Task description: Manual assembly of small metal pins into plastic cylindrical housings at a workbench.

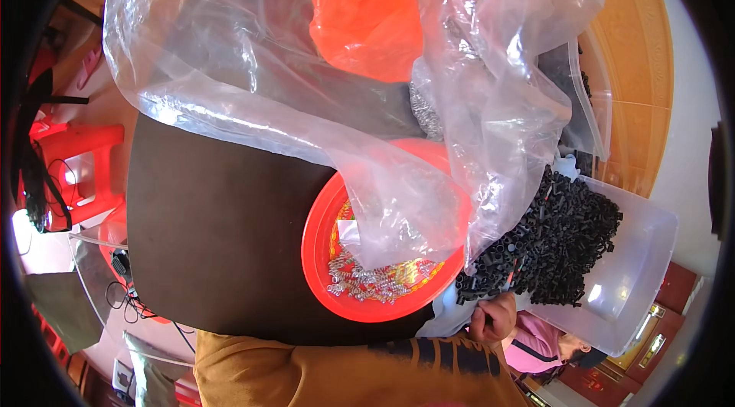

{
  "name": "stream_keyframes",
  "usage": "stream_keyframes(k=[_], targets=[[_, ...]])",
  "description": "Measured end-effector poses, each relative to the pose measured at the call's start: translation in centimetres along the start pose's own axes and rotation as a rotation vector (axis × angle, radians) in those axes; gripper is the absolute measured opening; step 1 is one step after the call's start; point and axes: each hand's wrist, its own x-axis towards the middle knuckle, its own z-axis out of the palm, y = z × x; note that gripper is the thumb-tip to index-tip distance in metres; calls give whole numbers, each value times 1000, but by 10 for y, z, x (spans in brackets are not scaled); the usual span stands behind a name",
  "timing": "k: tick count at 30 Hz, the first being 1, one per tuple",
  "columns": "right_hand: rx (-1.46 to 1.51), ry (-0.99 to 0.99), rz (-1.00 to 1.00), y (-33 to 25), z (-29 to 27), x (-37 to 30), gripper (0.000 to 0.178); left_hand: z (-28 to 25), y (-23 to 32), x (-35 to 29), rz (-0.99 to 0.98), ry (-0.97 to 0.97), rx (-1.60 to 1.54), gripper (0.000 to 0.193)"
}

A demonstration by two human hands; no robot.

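Note:
My right hand (494,317), its fingers curled closed, is beside the near edge of a heap of small black plastic parts (547,246). Whatever it grips, if anything, is hidden. My left hand does not show. Left of the heap, a round red plate (312,258) with a yellow pattern holds small metal coil springs (367,283) and a white slip (348,232). A large clear plastic bag (230,120) spreads over the far side, one end drooping into the plate. Behind or inside the bag is a bright orange-red sheet or bag (367,16); more springs (426,108) show through the plastic.
The black parts lie partly in a translucent bin (635,254) at the right, on the dark brown tabletop (222,215). A wooden panel (643,62) rises behind. Red stools (80,166) and cables (134,296) are at the left. A person in pink (540,342) is at lower right.

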Motion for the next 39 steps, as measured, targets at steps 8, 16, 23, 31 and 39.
stream_keyframes(k=[8, 16, 23, 31, 39], targets=[[-20, 24, 14, -1, 2, 0, 21, -4, 0, -15, 17, 7, 78, 29], [-9, 25, 20, -7, 1, 2, 23, -10, 14, -33, 60, -54, 211, 29], [-1, 117, -38, -3, 3, 4, 26, -41, 47, -66, 150, -111, 428, 28], [91, 217, -93, 5, 4, 9, 22, -72, 76, -143, 250, -132, 670, 28], [199, 224, -104, 8, -2, -1, 21, -31, 186, -264, 336, -366, 1062, 22]])
